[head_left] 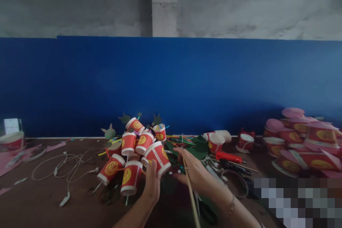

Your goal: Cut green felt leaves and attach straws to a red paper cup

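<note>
My left hand (151, 181) is closed around a red and white paper cup (159, 157), which tilts with its white rim low on the right. To the right of it is my right hand (193, 169), slightly blurred, with a thin wooden stick (191, 196) running along it, seemingly between the fingers. Its thumb and forefinger are apart and reach toward the held cup. Left of the held cup several matching cups are piled up, among them a front cup (130, 178) and a tilted cup (110, 169), both with straws poking out below.
White earphones (72, 167) lie tangled at left. Behind my right hand are dark green sheets (200, 148). A red-handled tool (229, 156) and a tape ring (235, 183) lie at right, near a pink-topped cup pile (307, 139). A blue wall (171, 78) closes the back.
</note>
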`<state>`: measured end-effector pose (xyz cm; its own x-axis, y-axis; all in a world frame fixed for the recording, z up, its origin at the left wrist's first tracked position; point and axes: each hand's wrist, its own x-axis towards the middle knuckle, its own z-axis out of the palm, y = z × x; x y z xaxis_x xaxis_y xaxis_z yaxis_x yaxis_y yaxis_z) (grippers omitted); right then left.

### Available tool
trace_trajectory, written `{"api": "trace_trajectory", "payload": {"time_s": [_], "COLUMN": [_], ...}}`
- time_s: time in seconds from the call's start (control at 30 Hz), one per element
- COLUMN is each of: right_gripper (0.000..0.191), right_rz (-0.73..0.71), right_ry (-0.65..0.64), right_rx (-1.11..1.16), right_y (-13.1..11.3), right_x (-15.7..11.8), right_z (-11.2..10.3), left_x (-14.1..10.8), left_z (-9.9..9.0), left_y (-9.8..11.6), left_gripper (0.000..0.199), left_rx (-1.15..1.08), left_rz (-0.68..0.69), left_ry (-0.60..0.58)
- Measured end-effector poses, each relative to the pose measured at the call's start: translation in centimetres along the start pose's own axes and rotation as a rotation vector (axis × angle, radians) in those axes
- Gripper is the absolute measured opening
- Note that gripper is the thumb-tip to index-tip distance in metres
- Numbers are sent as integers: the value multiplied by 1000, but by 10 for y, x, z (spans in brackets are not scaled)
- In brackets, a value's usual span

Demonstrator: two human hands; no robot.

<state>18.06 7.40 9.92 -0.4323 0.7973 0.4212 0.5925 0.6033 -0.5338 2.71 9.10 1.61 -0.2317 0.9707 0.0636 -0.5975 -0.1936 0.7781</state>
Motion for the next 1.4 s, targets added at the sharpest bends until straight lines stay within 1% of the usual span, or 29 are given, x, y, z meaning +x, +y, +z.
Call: {"api": "trace_trajectory", "payload": {"time_s": [0.03, 0.1, 0.23, 0.3, 0.43, 0.57, 0.63, 0.7, 0.8, 0.9, 1.0, 1.13, 1.3, 1.4], "right_gripper": [68, 74, 70, 65, 65, 66, 63, 60, 65, 71, 70, 65, 62, 65], "right_rz": [-36, -73, -118, -143, -141, -93, -72, -57, -49, -17, 23, 39, 24, 23], "right_ry": [22, 58, 60, 44, 22, 2, -20, -46, -40, 2, 15, 53, 70, 68], "right_rx": [-34, -102, -172, -173, -96, -2, 15, 49, 111, 137, 139, 136, 161, 189], "right_y": [-4, -7, -5, -3, -5, -8, -8, -8, -8, -7, -6, -5, -4, -3], "right_x": [-1, -3, -2, -1, 0, 1, 2, 2, 1, 0, -1, -1, -2, -2], "right_z": [4, 10, 15, 14, 10, 7, 4, 2, 1, 6, 14, 23, 26, 26], "left_x": [-1, -5, -13, -15, -14, -13, -13, -14, -14, -15, -16, -17, -17, -17], "left_z": [-1, -1, 4, 6, 6, 7, 10, 13, 16, 18, 19, 20, 19, 19], "left_y": [-1, -3, 0, 2, 3, 4, 7, 10, 15, 17, 18, 18, 17, 16], "left_gripper": [53, 46, 40, 41, 43, 47, 50, 51, 50, 48, 46, 50, 50, 47], "left_rx": [-9, -24, -54, -70, -55, -74, -123, -169, -220, -262, -283, -287, -281, -267], "left_rz": [-9, -46, -109, -124, -146, -171, -221, -311, -397, -395, -391, -400, -385, -378], "left_ry": [-29, -70, -150, -159, -118, -165, -180, -175, -196, -209, -207, -275, -292, -298]}}
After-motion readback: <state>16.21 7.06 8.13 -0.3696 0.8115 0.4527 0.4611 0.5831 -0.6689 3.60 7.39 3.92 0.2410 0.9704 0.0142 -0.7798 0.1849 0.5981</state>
